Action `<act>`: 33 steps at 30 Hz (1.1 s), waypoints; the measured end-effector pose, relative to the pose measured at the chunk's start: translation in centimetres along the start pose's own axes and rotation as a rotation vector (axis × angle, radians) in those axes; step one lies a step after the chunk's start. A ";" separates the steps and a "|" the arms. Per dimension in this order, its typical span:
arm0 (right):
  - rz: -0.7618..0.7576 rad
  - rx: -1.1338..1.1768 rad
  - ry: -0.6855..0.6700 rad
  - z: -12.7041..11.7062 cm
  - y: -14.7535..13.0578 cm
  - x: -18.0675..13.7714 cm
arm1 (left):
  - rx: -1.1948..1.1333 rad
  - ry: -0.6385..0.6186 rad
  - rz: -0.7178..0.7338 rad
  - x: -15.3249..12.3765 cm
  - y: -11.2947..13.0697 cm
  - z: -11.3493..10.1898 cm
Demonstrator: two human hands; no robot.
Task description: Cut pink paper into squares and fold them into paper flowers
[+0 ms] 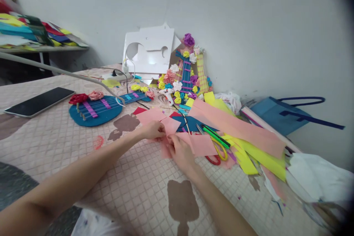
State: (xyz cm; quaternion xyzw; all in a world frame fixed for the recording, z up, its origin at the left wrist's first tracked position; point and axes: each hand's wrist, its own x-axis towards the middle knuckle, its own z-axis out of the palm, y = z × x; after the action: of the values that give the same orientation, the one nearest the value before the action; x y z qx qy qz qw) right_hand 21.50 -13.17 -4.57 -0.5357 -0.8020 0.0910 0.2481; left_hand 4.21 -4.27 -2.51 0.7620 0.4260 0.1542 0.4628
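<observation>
My left hand (153, 131) and my right hand (180, 152) meet over a quilted tablecloth (132, 177), both pinching pieces of pink felt (170, 125). The left fingers are closed on the edge of a small pink square. The right fingers are curled on the pink pieces (201, 144) lying just right of it. More pink felt strips (238, 125) stretch away to the right.
A blue felt guitar (96, 110) with roses lies left, a dark tablet (40, 101) beyond it. Scissors (217, 151), yellow felt (257, 155), a glue gun (168, 96), decorated guitars (188, 73) and white card (149, 51) crowd the wall. A blue bag (279, 112) sits right.
</observation>
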 end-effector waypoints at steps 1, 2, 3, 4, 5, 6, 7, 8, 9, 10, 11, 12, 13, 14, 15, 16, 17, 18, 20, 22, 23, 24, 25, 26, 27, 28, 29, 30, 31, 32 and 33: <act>0.000 0.012 -0.004 0.2 -0.1 0.1 | 0.009 0.008 -0.003 0.0 0.1 0.0; 0.000 0.024 -0.006 0.3 -0.1 0.1 | 0.014 0.012 -0.006 -0.1 0.1 0.0; 0.001 0.036 -0.005 0.3 -0.2 0.1 | 0.017 0.013 -0.008 -0.1 0.2 0.0; 0.003 0.047 -0.003 0.3 -0.2 0.0 | 0.018 0.013 -0.009 -0.2 0.3 -0.1; 0.005 0.056 -0.002 0.2 -0.3 -0.1 | 0.018 0.012 -0.010 -0.2 0.3 -0.1; 0.007 0.064 -0.002 0.1 -0.4 -0.2 | 0.016 0.013 -0.011 -0.3 0.3 -0.1; 0.006 0.073 -0.003 0.0 -0.4 -0.3 | 0.013 0.014 -0.012 -0.3 0.3 -0.1; 0.003 0.085 -0.006 -0.1 -0.4 -0.4 | 0.010 0.016 -0.013 -0.3 0.2 -0.1; -0.005 0.102 -0.010 -0.2 -0.4 -0.5 | 0.008 0.016 -0.014 -0.3 0.2 -0.1; -0.014 0.120 -0.013 -0.3 -0.4 -0.6 | 0.006 0.015 -0.016 -0.3 0.1 -0.1; -0.024 0.138 -0.014 -0.3 -0.3 -0.7 | 0.007 0.013 -0.016 -0.3 0.1 -0.1; -0.031 0.151 -0.015 -0.3 -0.2 -0.8 | 0.009 0.012 -0.016 -0.3 0.0 -0.1; -0.035 0.160 -0.016 -0.2 -0.1 -0.9 | 0.014 0.012 -0.016 -0.3 0.0 -0.1; -0.035 0.163 -0.016 -0.1 0.0 -0.9 | 0.019 0.013 -0.015 -0.3 0.0 -0.1; -0.034 0.163 -0.015 0.0 0.1 -0.9 | 0.025 0.016 -0.014 -0.3 -0.1 -0.1; -0.031 0.163 -0.014 0.1 0.2 -0.9 | 0.031 0.019 -0.012 -0.3 -0.1 0.0; -0.028 0.164 -0.013 0.1 0.2 -0.9 | 0.038 0.022 -0.011 -0.3 -0.1 0.0; -0.025 0.164 -0.012 0.1 0.2 -0.8 | 0.046 0.026 -0.010 -0.3 -0.1 0.0; -0.017 0.162 -0.008 -0.1 0.0 -0.8 | 0.071 0.037 -0.007 -0.4 0.0 0.0; -0.010 0.155 -0.007 -0.4 -0.2 -0.9 | 0.108 0.052 -0.001 -0.5 0.1 0.1; -0.012 0.141 -0.015 -0.7 -0.3 -1.0 | 0.129 0.064 0.004 -0.6 0.2 0.1; -0.016 0.122 -0.031 -0.8 -0.4 -1.0 | 0.152 0.077 0.010 -0.6 0.2 0.1; -0.022 0.099 -0.051 -1.0 -0.5 -1.1 | 0.173 0.090 0.017 -0.6 0.3 0.2; -0.028 0.079 -0.071 -1.1 -0.5 -1.2 | 0.191 0.100 0.024 -0.7 0.3 0.3; -0.031 0.063 -0.089 -1.2 -0.5 -1.3 | 0.205 0.107 0.032 -0.7 0.3 0.4; -0.032 0.055 -0.102 -1.2 -0.4 -1.3 | 0.217 0.112 0.039 -0.6 0.3 0.5; -0.029 0.056 -0.107 -1.3 -0.4 -1.4 | 0.228 0.115 0.045 -0.6 0.2 0.6; -0.025 0.060 -0.111 -1.3 -0.3 -1.4 | 0.236 0.117 0.050 -0.6 0.2 0.8; -0.021 0.064 -0.118 -1.4 -0.2 -1.4 | 0.243 0.119 0.053 -0.5 0.1 0.8; -0.016 0.069 -0.128 -1.5 -0.2 -1.5 | 0.250 0.121 0.056 -0.5 0.1 0.9; -0.012 0.077 -0.138 -1.6 -0.1 -1.5 | 0.255 0.122 0.058 -0.5 0.1 0.9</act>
State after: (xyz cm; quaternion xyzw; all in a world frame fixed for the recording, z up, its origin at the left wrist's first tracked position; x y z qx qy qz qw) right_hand 22.63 -14.77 -3.62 -0.5134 -0.8162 0.1571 0.2132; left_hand 4.54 -5.21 -2.87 0.8159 0.4472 0.1584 0.3306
